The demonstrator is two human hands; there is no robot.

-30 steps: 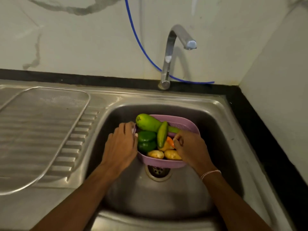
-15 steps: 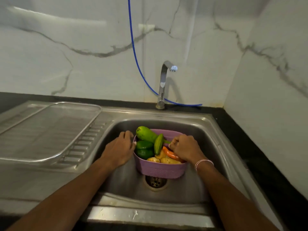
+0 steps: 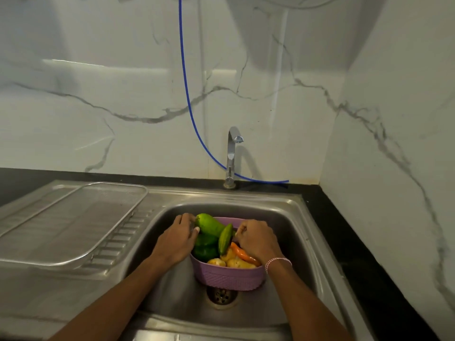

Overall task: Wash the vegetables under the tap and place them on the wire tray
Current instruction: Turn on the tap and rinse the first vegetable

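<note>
- Both hands are gripping the purple plastic basket [image 3: 229, 276]. The left hand [image 3: 176, 238] is curling its fingers over the left rim, touching the big smooth green gourd [image 3: 209, 225]. The right hand [image 3: 256, 239] is closing in a fist at the far right rim; its fingertips are hidden, so the rim is my best reading of what it is clasping.
- Gripping opposite rims is probably keeping the heaped load level, since the vegetables are rising above the rim.
- Every vegetable is sitting in the basket. The gourd is lying across the back left with a ridged green pod [image 3: 225, 238] leaning on it. Dark green capsicums [image 3: 204, 247] are lying beneath, a slim orange carrot [image 3: 242, 253] is running under the right wrist, and yellowish potatoes [image 3: 236, 263] are crowding the near edge.
- The basket is sitting low in the stainless steel sink [image 3: 290, 242], its base overlapping the round drain [image 3: 221, 295], so run-off would be going straight down. Whether it is resting or being lifted, I cannot tell.
- A chrome tap [image 3: 231, 153] is standing at the sink's back rim, well behind the basket, with no water visibly running. Washing seems not yet begun.
- A rectangular wire mesh tray [image 3: 73, 217] is lying on the ribbed draining board to the left, holding no vegetables yet.
- A thin blue hose [image 3: 187, 94] is hanging down the white marble wall and trailing along the black desk [image 3: 344, 230] behind the tap.
</note>
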